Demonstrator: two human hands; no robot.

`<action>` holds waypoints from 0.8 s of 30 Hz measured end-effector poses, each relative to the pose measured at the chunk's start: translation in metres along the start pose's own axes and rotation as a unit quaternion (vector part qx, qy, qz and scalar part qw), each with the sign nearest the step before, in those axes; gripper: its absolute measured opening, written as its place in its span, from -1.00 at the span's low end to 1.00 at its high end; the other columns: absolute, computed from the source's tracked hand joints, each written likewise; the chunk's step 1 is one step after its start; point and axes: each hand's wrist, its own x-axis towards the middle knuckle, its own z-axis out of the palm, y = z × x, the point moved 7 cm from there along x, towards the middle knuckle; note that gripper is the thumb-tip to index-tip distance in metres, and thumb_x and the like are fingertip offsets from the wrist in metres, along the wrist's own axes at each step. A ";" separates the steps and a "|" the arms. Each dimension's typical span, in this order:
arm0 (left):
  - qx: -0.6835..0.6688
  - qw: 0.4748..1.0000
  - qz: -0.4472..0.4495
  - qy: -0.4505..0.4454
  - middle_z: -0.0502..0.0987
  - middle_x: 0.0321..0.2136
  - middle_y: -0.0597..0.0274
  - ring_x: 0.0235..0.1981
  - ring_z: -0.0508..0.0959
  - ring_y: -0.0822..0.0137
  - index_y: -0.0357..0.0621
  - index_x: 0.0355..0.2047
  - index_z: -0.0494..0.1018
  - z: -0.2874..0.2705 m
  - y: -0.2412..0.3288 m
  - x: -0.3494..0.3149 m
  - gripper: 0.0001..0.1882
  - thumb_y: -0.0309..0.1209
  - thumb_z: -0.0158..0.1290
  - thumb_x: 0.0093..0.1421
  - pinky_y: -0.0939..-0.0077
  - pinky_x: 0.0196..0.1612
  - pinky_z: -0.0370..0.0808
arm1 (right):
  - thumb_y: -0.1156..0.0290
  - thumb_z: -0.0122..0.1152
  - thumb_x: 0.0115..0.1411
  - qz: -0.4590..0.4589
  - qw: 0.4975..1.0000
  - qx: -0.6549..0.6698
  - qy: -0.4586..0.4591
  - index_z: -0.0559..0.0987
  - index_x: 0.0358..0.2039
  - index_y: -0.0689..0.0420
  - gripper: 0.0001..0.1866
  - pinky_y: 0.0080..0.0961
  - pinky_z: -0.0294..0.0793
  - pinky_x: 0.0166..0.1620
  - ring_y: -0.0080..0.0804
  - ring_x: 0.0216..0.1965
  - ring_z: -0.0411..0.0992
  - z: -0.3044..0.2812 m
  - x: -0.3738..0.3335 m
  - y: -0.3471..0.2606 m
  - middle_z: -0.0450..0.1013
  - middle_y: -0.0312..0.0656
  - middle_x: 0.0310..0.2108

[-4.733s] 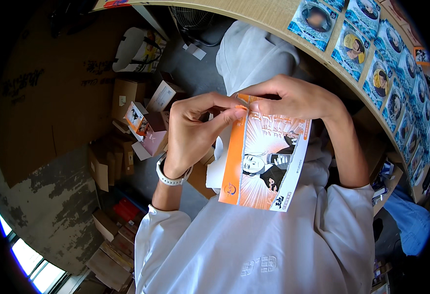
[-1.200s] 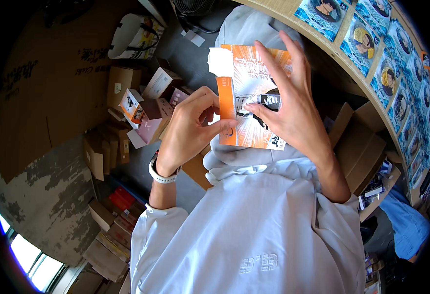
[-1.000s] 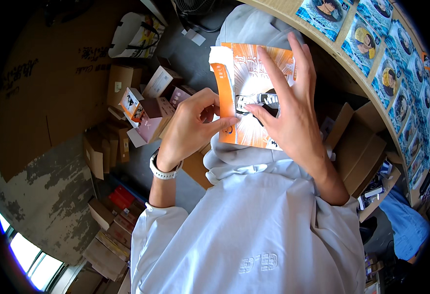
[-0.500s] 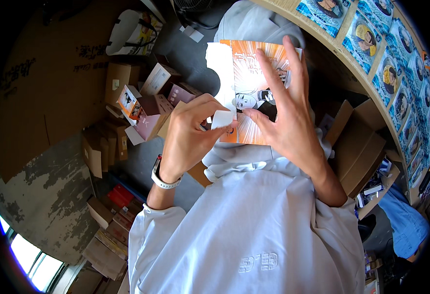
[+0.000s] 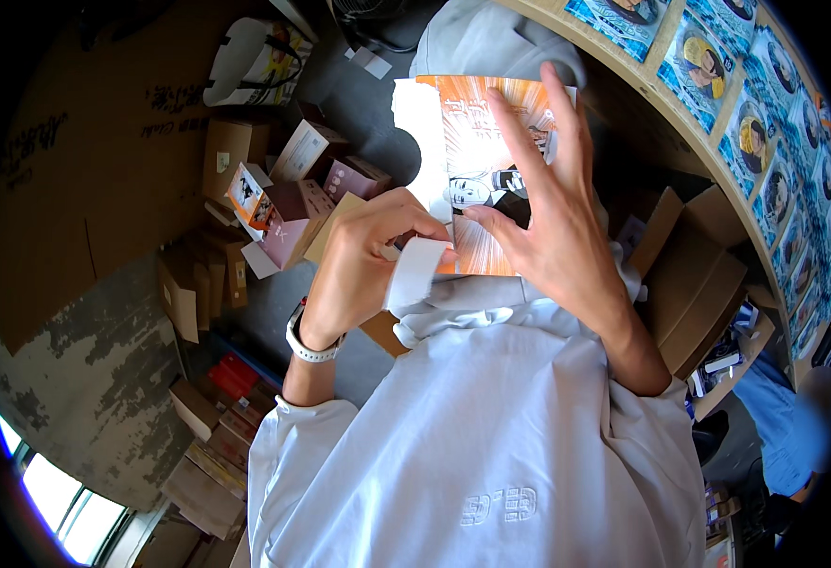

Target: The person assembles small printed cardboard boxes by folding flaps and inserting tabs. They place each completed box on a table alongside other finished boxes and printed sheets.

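A flat printed carton lies across my lap, orange and white rays with black-and-white cartoon figures on its face. Along its left side runs a plain white flap with a rounded cut-out. My left hand, a white band on its wrist, pinches the carton's lower left corner, where a narrow white tab sticks out toward me. Over the printed face my right hand is spread, its thumb on the panel and long fingers reaching toward the far edge. What lies under its palm is hidden.
Opened small boxes and brown cartons crowd the floor at left, near a white bag. At right, a wooden table carries rows of blue picture cards. Below it stands a large open carton. Someone's blue clothing shows at lower right.
The white tab has swung out and down from the carton's corner and now shows longer. My left hand has shifted slightly down and left; my right hand stays spread on the carton.
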 end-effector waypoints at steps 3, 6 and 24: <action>0.060 0.998 -0.007 0.006 0.50 -0.42 0.28 -0.48 0.40 0.40 -0.30 -0.34 0.60 0.000 0.006 -0.004 -0.75 -0.49 0.44 0.03 0.44 -0.43 0.36 | 0.53 0.60 -0.05 0.001 1.000 -0.004 0.004 0.25 0.49 -0.07 0.09 0.06 0.13 0.43 0.30 0.51 -0.09 0.001 -0.001 0.001 -0.19 0.13 0.55; 0.072 0.996 -0.048 -0.002 0.49 -0.42 0.24 -0.46 0.47 0.33 -0.29 -0.34 0.60 0.004 0.004 -0.011 -0.78 -0.51 0.42 0.05 0.43 -0.43 0.40 | 0.54 0.60 -0.06 -0.002 1.000 0.009 0.006 0.24 0.50 -0.08 0.10 0.05 0.14 0.42 0.28 0.50 -0.08 0.001 -0.001 0.004 -0.19 0.12 0.55; 0.029 0.991 0.013 0.127 0.56 -0.33 0.19 -0.35 0.47 0.23 -0.28 -0.28 0.59 -0.007 0.002 -0.032 -0.83 -0.52 0.34 0.15 0.34 -0.26 0.41 | 0.44 0.57 0.03 -0.040 0.996 -0.077 0.006 0.34 0.37 0.16 -0.11 0.30 0.10 0.38 0.48 0.47 -0.13 -0.014 -0.002 -0.012 0.02 0.09 0.46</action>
